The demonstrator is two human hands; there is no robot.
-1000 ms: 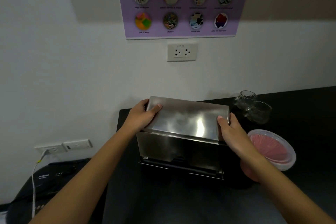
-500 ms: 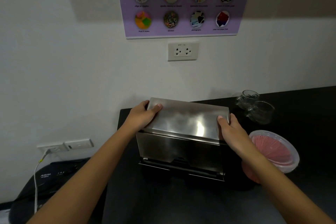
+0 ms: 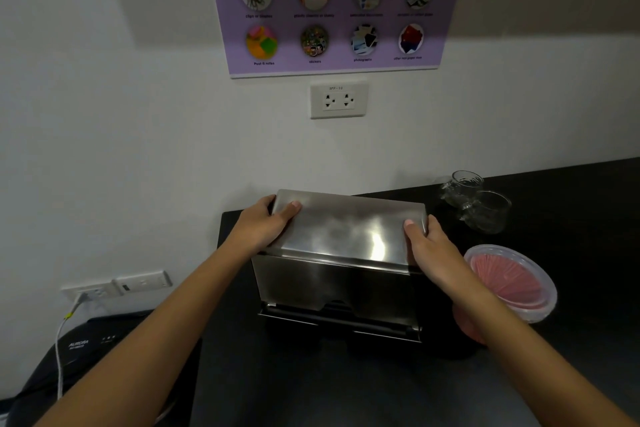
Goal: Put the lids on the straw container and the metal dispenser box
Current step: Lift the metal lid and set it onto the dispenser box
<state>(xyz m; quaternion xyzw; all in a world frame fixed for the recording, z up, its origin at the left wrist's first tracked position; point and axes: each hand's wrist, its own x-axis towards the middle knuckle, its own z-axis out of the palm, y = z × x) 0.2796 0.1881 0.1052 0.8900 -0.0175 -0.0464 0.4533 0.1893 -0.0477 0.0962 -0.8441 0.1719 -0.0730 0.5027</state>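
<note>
A black countertop [image 3: 346, 392] runs along a white wall, dim light all round, and both bare forearms reach in from the bottom edge. Just in front of the wrists stands the metal dispenser box [image 3: 337, 291], upright, its dark slot low on the near face. On top of it sits the steel lid [image 3: 349, 229], and both hands have it: the left hand [image 3: 263, 227] wraps the lid's left end, thumb flat on the top, fingers curled round the far corner; the right hand [image 3: 433, 250] clamps the lid's right end the same way, thumb on top, fingers down the side. Whether the lid is fully seated, I cannot tell. Just right of the right hand is the straw container [image 3: 512, 282], clear, full of pink straws, a clear lid on it. Beyond that hand, two clear glass cups [image 3: 478, 199] stand close together. Left of the left forearm, off the counter, a black shredder [image 3: 79, 354] sits low. On the wall beyond the hands are a white socket [image 3: 338, 100] and a purple poster [image 3: 332, 7].
</note>
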